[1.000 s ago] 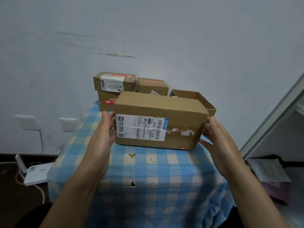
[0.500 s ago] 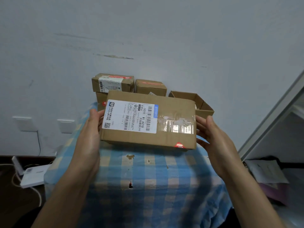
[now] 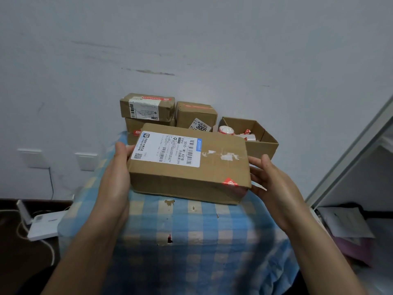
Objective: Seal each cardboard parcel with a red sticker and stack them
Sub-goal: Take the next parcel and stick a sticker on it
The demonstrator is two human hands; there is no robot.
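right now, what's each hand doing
Left hand: grips the left end of the big parcel, thumb over its top edge.
Right hand: open, straight fingers pressed against the parcel's right end.

Parcel label [image 3: 168,150] reads "501E-M1 A218"; rear label [image 3: 201,125] "3005".

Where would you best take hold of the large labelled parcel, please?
By its two short ends, one hand from each side: the large labelled parcel is long and probably too wide for one hand. The left hand and right hand sit there now.
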